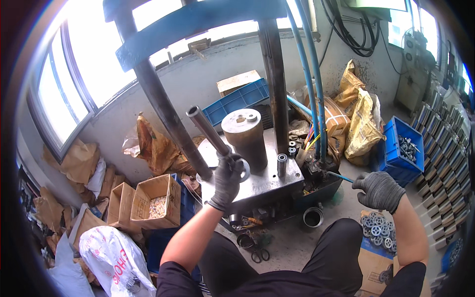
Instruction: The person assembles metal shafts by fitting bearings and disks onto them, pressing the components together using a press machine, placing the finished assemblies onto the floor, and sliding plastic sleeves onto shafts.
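My left hand, in a dark grey glove, is closed round the lower end of a long metal tube, which tilts up to the left. A shiny ring shows beside its fingers; whether it belongs to the tube I cannot tell. My right hand, gloved too, is closed at the end of a thin blue lever by the press. Ahead, a thick steel cylinder stands on the metal press table, a small ring on its top. A short metal sleeve stands upright near the table's right side.
Press posts and blue pipes rise ahead. Cardboard boxes and a white sack lie left. Rightward are a blue crate of metal parts, spoked metal wheels on cardboard, and stacked bars. Scissors lie below.
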{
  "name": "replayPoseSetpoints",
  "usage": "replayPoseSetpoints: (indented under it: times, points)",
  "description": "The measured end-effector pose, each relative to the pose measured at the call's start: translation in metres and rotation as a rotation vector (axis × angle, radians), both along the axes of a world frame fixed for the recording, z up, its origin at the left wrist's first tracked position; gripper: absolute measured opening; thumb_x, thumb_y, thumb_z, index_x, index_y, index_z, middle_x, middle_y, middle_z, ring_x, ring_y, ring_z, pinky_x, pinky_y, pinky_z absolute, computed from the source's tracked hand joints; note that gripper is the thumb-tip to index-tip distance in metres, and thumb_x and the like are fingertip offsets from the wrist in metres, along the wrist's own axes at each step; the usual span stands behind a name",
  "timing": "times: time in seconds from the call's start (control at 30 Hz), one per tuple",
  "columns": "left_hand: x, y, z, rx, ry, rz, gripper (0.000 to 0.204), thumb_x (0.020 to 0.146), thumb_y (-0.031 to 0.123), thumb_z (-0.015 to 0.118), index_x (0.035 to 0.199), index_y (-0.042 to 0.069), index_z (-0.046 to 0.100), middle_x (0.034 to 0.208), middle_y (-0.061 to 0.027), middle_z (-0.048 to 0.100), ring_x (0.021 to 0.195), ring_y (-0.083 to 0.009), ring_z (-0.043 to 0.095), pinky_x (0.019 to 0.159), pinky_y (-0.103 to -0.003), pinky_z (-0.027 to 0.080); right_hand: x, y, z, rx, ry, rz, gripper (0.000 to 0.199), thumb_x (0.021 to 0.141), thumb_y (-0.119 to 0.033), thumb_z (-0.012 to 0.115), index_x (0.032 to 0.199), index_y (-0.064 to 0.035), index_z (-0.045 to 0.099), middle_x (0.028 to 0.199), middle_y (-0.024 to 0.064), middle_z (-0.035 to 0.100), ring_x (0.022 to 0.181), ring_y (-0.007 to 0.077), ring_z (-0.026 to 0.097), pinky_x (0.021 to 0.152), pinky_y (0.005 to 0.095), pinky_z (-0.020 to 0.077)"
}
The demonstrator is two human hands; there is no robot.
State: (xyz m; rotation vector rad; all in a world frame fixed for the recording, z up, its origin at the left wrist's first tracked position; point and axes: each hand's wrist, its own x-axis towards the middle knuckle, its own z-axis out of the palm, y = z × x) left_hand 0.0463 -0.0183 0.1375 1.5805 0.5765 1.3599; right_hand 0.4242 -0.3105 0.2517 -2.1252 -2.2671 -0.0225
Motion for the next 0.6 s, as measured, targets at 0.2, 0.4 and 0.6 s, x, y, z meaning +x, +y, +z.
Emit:
replayPoseSetpoints:
  times: [0.2, 0.4, 0.6]
  points:
    - [0.026, 0.089, 0.112, 0.125, 0.077, 0.129, 0.004, 0.106, 0.008, 0.064, 0.108, 0.006, 0.060, 0.083, -0.0025, 0.064, 0.070, -0.0099, 0.063, 0.062, -0.027, 0.053, 0.013, -0.005, 0.000, 0.005, 0.031, -0.035, 0.037, 0.082, -0.027, 0.069, 0.111, -0.0077, 0.079, 0.104, 0.0143, 0.074, 0.091, 0.0365, 0.073, 0.083, 0.0475, 0.0591]
    - [0.064, 0.159, 0.132, 0.096, 0.404, 0.388, 0.010, 0.102, 0.013, 0.071, 0.102, 0.004, 0.065, 0.086, -0.0096, 0.071, 0.075, -0.0184, 0.070, 0.071, -0.035, 0.057, 0.016, -0.004, 0.003, -0.024, 0.030, -0.055, 0.038, 0.083, -0.029, 0.070, 0.113, -0.0090, 0.079, 0.103, 0.0161, 0.075, 0.091, 0.0370, 0.073, 0.084, 0.0487, 0.0587]
    - [0.101, 0.153, 0.129, 0.140, 0.513, 0.488, 0.020, 0.095, 0.022, 0.079, 0.099, 0.004, 0.070, 0.088, -0.0112, 0.075, 0.082, -0.0236, 0.072, 0.081, -0.039, 0.056, 0.018, -0.003, 0.004, -0.122, 0.013, -0.056, 0.039, 0.084, -0.032, 0.070, 0.117, -0.0119, 0.079, 0.102, 0.0166, 0.075, 0.093, 0.0375, 0.073, 0.086, 0.0495, 0.0585]
